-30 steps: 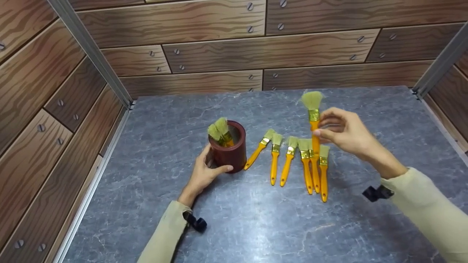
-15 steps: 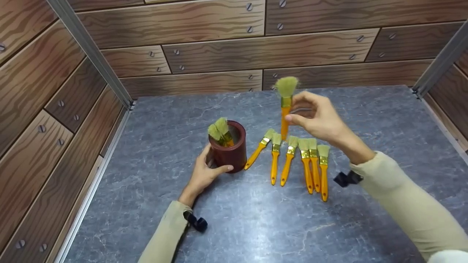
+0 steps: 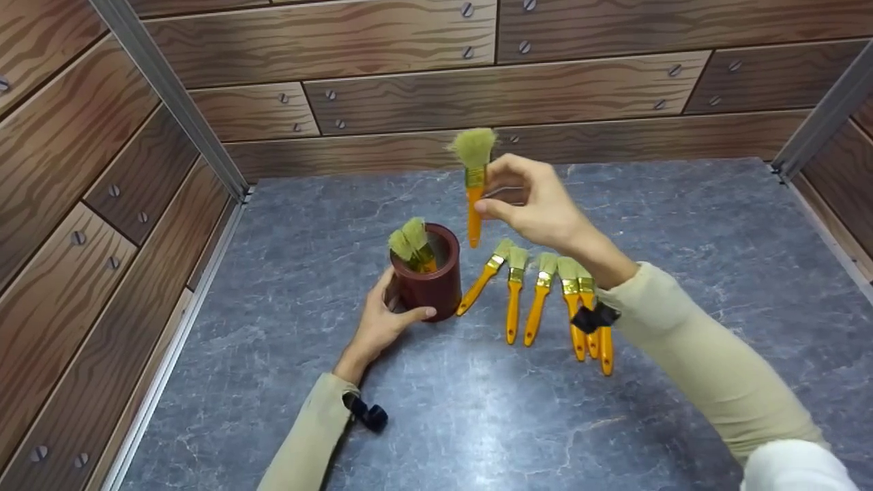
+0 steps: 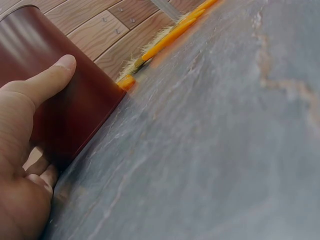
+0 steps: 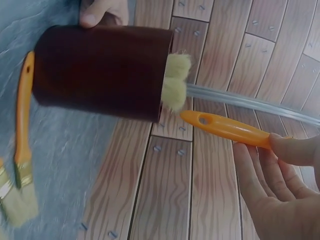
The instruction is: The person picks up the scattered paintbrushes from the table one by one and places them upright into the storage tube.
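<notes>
A dark red cylindrical cup (image 3: 428,296) stands upright on the table, with two paintbrushes (image 3: 412,244) leaning inside it, bristles up. My left hand (image 3: 379,320) grips the cup's lower left side, thumb across its front. Up and to the right of the rim, my right hand (image 3: 535,204) pinches a paintbrush (image 3: 475,198) by its orange handle, bristles upward. In the right wrist view, the handle's holed end (image 5: 205,120) points toward the cup's mouth. Several more paintbrushes (image 3: 513,300) lie fanned out on the table right of the cup, a few partly hidden by the right wrist.
The grey marbled table (image 3: 286,273) is bounded by wood-patterned walls (image 3: 409,102) at the back and sides, with metal posts (image 3: 170,88) in the corners. The nearest lying brush (image 3: 481,283) has its handle end right at the cup's base.
My right hand has carried its paintbrush leftward and up, from above the lying brushes toward the cup. The left hand and cup have stayed in place.
</notes>
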### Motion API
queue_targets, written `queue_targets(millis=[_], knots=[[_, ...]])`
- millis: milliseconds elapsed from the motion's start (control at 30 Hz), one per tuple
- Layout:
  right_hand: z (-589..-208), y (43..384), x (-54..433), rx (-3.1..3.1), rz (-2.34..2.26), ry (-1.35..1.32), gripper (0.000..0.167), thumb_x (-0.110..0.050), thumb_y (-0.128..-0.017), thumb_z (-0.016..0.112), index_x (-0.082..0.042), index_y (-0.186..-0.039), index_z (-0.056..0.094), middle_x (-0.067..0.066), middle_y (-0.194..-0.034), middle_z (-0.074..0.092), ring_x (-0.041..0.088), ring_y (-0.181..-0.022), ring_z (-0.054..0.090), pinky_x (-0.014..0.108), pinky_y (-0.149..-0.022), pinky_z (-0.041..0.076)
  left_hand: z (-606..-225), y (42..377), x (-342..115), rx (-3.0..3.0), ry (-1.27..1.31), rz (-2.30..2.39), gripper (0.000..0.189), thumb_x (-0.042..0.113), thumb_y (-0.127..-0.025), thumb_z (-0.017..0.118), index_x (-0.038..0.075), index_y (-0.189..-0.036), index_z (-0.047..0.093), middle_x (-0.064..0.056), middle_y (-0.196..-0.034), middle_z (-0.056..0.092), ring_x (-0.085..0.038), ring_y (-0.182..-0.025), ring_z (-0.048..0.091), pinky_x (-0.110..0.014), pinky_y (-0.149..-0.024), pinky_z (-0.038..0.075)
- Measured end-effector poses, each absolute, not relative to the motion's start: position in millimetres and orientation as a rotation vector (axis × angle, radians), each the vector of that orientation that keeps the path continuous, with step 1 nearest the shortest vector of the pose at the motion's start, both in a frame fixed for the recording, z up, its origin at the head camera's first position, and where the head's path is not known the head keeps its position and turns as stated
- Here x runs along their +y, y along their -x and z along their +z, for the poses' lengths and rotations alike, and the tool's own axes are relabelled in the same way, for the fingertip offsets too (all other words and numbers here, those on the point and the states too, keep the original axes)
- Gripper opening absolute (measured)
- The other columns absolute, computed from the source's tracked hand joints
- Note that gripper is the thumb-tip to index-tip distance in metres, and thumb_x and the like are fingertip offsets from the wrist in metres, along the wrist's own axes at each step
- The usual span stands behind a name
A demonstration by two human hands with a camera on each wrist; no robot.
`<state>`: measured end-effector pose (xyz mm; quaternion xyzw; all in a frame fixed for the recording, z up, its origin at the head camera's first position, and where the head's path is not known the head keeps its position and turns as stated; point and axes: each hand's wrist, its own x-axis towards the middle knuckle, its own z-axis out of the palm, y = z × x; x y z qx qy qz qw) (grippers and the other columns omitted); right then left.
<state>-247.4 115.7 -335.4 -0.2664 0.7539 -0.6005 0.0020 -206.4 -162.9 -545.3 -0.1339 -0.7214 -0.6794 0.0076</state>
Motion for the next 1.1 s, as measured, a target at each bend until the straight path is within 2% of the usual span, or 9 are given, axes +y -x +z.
queue_targets(millis=[500,833,967,1100], knots=[[-350,261,76,2.319,-1.911,0.792,0.023,0.005,-0.095,0.077,0.002,-0.115,0.067,0.019,-0.111,0.074,0.034,-0.098,0.079,0.038,-0.087,0.068,-545,208,-164,-2.245,0.457,-2.129,0.099,0.017,-0.086,0.093,0.032,-0.166,0.037,0.004,-0.163,0.051,-0.018,-0.153,0.047,-0.042,-0.127,0.041],[-355,265,69,2.309,-1.924,0.808,0.019,0.005,-0.095,0.077,0.002,-0.112,0.068,0.017,-0.112,0.075,0.034,-0.101,0.078,0.036,-0.088,0.067,-546,208,-163,-2.239,0.453,-2.138,0.097,0.018,-0.087,0.092,0.035,-0.165,0.038,0.006,-0.161,0.052,-0.015,-0.15,0.049,-0.041,-0.126,0.043],[-356,266,71,2.316,-1.916,0.83,0.019,0.005,-0.095,0.077,0.003,-0.112,0.068,0.02,-0.114,0.076,0.036,-0.103,0.078,0.035,-0.089,0.066,-547,209,-163,-2.24,0.461,-2.126,0.099,0.017,-0.087,0.093,0.034,-0.166,0.036,0.005,-0.162,0.052,-0.016,-0.151,0.049,-0.042,-0.126,0.043],[-357,266,73,2.34,-1.898,0.829,0.02,0.005,-0.094,0.077,0.004,-0.112,0.069,0.024,-0.114,0.075,0.038,-0.1,0.078,0.032,-0.084,0.066,-547,209,-164,-2.23,0.472,-2.128,0.098,0.016,-0.087,0.092,0.035,-0.166,0.037,0.005,-0.161,0.053,-0.017,-0.15,0.049,-0.043,-0.125,0.043]])
